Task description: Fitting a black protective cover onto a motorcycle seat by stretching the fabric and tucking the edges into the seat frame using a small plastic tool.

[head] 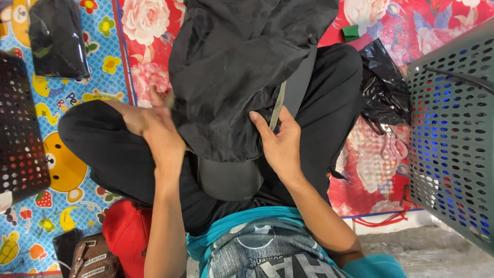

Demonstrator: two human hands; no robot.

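Observation:
A crumpled black garment point(231, 67) lies over my crossed legs in black trousers. My left hand point(157, 131) grips its left edge, fingers closed into the cloth. My right hand point(278, 141) presses on the garment's lower right part, thumb on the black cloth, fingers around a grey strip point(278, 105) running down its edge. A grey rounded piece point(226, 177) shows under the garment in my lap.
A grey perforated basket point(453, 139) stands at the right, a dark perforated basket point(18, 128) at the left. A black plastic bag point(383, 85) lies by my right knee, a wrapped black bundle point(56, 36) top left. Red cap point(126, 234) and brown bag point(92, 257) sit bottom left.

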